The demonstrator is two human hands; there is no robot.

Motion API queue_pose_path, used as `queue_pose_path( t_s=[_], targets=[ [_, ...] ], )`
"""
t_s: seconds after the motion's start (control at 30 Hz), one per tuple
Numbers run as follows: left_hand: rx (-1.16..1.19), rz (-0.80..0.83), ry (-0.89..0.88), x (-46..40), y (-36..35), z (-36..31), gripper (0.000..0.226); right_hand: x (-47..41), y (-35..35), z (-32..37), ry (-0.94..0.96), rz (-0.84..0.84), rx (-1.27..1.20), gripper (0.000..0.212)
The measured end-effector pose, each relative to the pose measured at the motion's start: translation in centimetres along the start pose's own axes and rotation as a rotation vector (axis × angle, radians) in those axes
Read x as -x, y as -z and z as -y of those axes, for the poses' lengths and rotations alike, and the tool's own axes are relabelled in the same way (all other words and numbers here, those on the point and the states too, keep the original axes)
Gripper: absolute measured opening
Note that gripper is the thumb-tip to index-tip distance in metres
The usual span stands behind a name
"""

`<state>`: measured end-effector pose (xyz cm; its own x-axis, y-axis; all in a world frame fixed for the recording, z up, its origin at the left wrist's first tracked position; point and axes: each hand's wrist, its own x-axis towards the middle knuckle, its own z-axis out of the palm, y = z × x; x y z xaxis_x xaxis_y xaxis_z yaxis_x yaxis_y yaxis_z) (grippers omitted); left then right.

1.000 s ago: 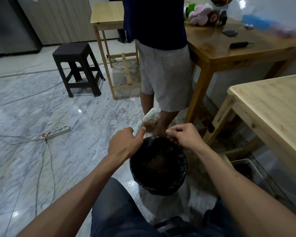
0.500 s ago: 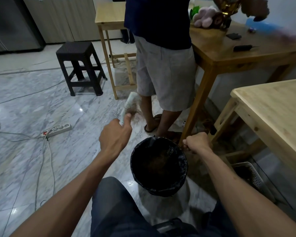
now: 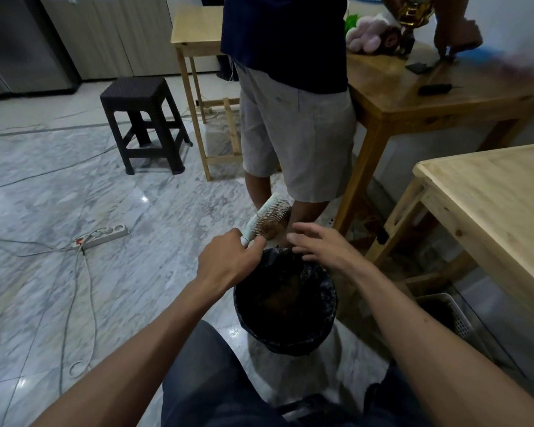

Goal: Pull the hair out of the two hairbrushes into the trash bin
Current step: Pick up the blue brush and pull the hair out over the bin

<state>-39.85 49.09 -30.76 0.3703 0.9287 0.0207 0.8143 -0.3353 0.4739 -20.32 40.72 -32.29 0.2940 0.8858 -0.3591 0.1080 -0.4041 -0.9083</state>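
The hairbrush [image 3: 267, 218] handle is hidden inside the left hand [image 3: 228, 261]; the second hairbrush is unseen.

The left hand [image 3: 228, 260] now holds the pale round-barrel hairbrush with metal bristles [image 3: 267, 218] back over the far rim of the black-lined round trash bin [image 3: 285, 306], after swinging it out left. The right hand [image 3: 318, 245], fisted at the rim half a second ago, now spreads its fingers just beside the brush.
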Motion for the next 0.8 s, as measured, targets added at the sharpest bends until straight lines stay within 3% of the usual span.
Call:
queue_pose_path(
  t_s=[0.13, 0.37, 0.5, 0.57, 0.67, 0.73, 0.8],
  targets=[
    [-0.014, 0.016, -0.025, 0.0, -0.2, 0.1, 0.056, 0.1, -0.7, -0.1, 0.114, -0.117, 0.017, 0.006],
    [0.037, -0.07, 0.038, -0.4, 1.1, 1.0, 0.058, -0.4, 1.8, -3.3, -0.198, -0.439, 0.304, 0.019],
    [-0.023, -0.052, 0.014, -0.4, 0.9, 0.8, 0.057, 0.2, 2.2, -3.5, -0.263, -0.286, 0.372, 0.011],
    [-0.043, -0.033, 0.0, -0.3, 0.5, 0.4, 0.056, 0.2, 1.9, -2.9, -0.242, -0.105, 0.364, 0.032],
    [-0.049, -0.011, -0.027, -0.1, -0.2, 0.0, 0.055, 0.2, 1.1, -1.7, -0.104, 0.016, -0.007, 0.057],
    [-0.047, -0.001, -0.043, 0.0, -0.3, -0.3, 0.052, 0.7, 0.7, -0.7, 0.008, 0.04, -0.134, 0.053],
    [-0.041, 0.002, -0.054, 0.1, -0.3, -0.5, 0.046, 1.0, 0.2, 0.0, 0.091, 0.0, -0.094, 0.035]
  ],
)
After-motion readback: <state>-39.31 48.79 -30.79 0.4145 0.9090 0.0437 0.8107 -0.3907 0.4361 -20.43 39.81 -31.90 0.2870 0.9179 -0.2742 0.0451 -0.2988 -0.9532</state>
